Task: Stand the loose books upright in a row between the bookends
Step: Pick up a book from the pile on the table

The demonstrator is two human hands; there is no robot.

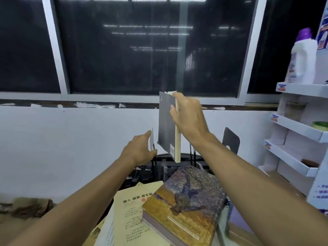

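Grey is the cover of the book (166,125) that the right hand (188,116) holds in the air above the far part of the worktop (142,174), in front of the white wall (71,139). The fingers of this hand are clamped on the upper part of the book, the thumb on the grey cover and the other fingers hidden behind the pale page block. The book hangs almost upright, a little tilted, and its lower corner does not touch anything. The left hand (140,150) is just beside it on the left, and its fingers press against a thin upright plate (151,139), seen edge-on, which seems to be one bookend; I cannot tell whether the fingers close around it. A dark bookend (230,139) with rounded corners stands upright at the far right side of the worktop, partly behind the right forearm. Nearer to the front edge, a thick book with a painted landscape cover (186,201) lies flat, and it rests partly on a cream book with printed characters (131,213), which also lies flat. The surface between the two bookends is dark and blurred. At the right, a white shelf rack (298,89) carries a white bottle with a purple cap (301,59). Above the wall is a dark window (142,50).
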